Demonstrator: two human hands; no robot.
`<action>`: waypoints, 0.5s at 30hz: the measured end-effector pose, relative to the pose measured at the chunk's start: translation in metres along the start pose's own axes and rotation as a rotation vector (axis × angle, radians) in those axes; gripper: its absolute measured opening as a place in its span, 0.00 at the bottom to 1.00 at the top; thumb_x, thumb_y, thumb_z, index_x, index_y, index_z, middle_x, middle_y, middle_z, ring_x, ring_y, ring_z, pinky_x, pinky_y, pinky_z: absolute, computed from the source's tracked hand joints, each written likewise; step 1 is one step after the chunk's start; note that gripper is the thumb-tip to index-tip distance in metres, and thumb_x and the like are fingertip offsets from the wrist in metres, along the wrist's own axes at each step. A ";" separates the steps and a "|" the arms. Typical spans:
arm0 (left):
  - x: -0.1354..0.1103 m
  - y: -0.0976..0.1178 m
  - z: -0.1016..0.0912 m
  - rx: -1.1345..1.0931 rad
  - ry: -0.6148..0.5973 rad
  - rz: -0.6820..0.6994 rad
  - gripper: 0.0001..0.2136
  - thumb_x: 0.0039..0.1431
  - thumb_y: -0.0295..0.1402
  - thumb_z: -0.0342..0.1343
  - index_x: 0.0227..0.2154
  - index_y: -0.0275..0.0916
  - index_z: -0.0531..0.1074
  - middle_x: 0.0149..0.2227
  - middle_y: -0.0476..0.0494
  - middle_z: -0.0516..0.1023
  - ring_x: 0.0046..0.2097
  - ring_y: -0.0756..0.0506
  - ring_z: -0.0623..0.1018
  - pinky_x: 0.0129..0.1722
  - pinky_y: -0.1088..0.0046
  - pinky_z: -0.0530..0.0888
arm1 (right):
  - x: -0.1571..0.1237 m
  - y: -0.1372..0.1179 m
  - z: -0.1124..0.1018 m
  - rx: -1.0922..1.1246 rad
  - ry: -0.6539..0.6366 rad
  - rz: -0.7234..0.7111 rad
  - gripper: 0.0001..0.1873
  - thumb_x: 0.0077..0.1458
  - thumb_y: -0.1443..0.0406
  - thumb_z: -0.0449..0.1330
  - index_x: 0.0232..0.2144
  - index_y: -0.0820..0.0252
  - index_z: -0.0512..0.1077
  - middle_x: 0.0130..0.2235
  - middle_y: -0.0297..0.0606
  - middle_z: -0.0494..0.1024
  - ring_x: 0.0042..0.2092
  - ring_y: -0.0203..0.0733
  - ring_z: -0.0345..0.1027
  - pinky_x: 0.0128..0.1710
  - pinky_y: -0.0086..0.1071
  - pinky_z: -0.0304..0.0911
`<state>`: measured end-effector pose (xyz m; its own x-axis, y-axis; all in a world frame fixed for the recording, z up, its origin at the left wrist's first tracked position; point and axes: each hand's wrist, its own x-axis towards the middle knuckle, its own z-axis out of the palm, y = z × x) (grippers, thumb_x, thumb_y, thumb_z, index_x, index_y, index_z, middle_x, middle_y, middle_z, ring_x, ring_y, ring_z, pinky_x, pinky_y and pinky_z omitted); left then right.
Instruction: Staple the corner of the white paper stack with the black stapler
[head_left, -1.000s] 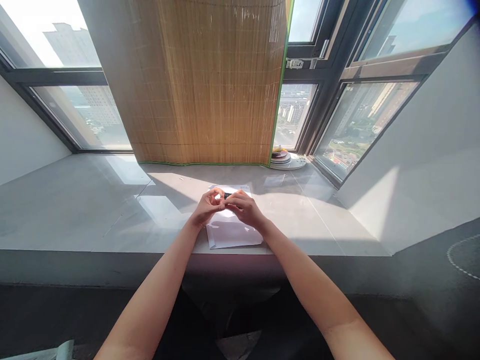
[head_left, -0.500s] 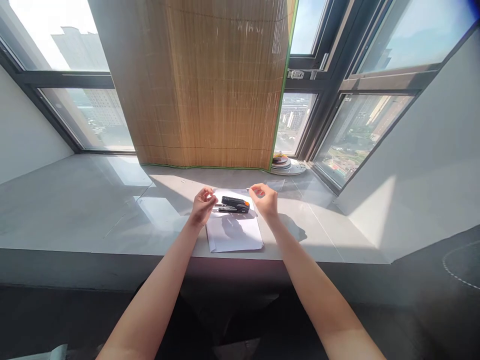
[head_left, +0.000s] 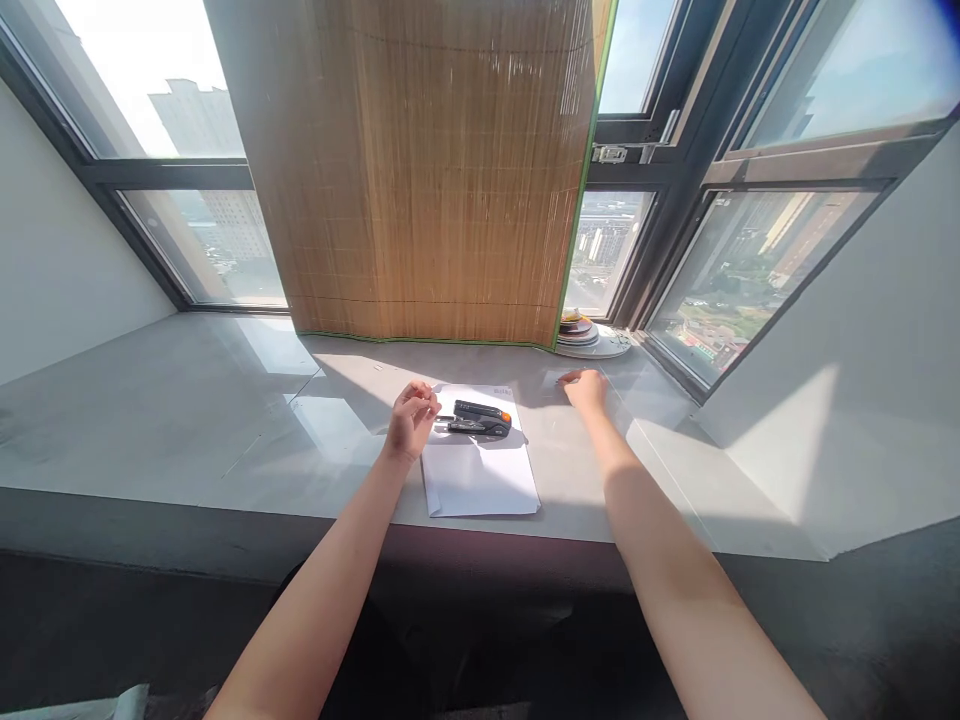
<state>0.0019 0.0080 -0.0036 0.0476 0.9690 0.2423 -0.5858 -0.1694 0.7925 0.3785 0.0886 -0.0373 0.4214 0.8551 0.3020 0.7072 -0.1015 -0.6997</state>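
A black stapler [head_left: 482, 412] with an orange tip lies on white paper sheets [head_left: 481, 480] on the sill. A slim dark piece with silvery parts sits along its near side, pointing left. My left hand [head_left: 410, 422] hovers at the left edge of the paper, beside the stapler, fingertips curled together; whatever they pinch is too small to make out. Off to the right of the paper is my right hand [head_left: 587, 388], low over the sill. Its thumb and fingers are pinched together, with a tiny dark bit at the tips that I cannot name.
A wide grey windowsill [head_left: 247, 440] carries everything, with its front edge near my forearms. Behind hangs a bamboo blind [head_left: 442, 200]. Stacked plates [head_left: 589, 335] stand by the window corner. Small pale bits [head_left: 378, 367] lie below the blind.
My right hand has moved right, away from the stapler and paper, still pinched. My left hand stays beside the stapler. The view has shifted slightly.
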 end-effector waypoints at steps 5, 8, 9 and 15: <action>-0.001 -0.003 -0.001 0.060 0.066 0.089 0.08 0.40 0.23 0.58 0.24 0.40 0.65 0.29 0.50 0.61 0.28 0.52 0.62 0.28 0.73 0.63 | 0.003 0.007 0.006 -0.038 -0.037 -0.018 0.09 0.51 0.68 0.64 0.32 0.60 0.85 0.40 0.55 0.87 0.50 0.60 0.81 0.57 0.46 0.70; -0.005 -0.001 -0.008 0.149 0.285 0.250 0.09 0.39 0.23 0.55 0.21 0.41 0.61 0.25 0.51 0.58 0.26 0.51 0.58 0.26 0.72 0.58 | 0.002 0.012 0.007 -0.043 -0.038 -0.021 0.15 0.53 0.68 0.62 0.41 0.61 0.86 0.44 0.57 0.87 0.51 0.60 0.80 0.55 0.46 0.71; -0.005 0.000 -0.013 0.179 0.342 0.282 0.09 0.39 0.24 0.54 0.21 0.41 0.60 0.24 0.52 0.56 0.25 0.51 0.56 0.26 0.72 0.57 | 0.002 0.013 0.007 -0.044 -0.029 -0.042 0.17 0.53 0.69 0.62 0.43 0.62 0.86 0.45 0.57 0.87 0.52 0.59 0.80 0.55 0.45 0.71; 0.024 0.017 -0.068 0.848 0.345 0.188 0.08 0.52 0.23 0.57 0.24 0.42 0.66 0.24 0.51 0.60 0.27 0.48 0.61 0.29 0.70 0.58 | -0.001 0.013 0.011 -0.061 0.025 -0.248 0.20 0.56 0.71 0.56 0.41 0.60 0.86 0.46 0.49 0.86 0.52 0.53 0.78 0.57 0.40 0.68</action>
<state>-0.0623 0.0403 -0.0226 -0.3107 0.8891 0.3362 0.2333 -0.2715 0.9337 0.3810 0.0918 -0.0536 0.2439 0.8448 0.4763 0.8237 0.0789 -0.5616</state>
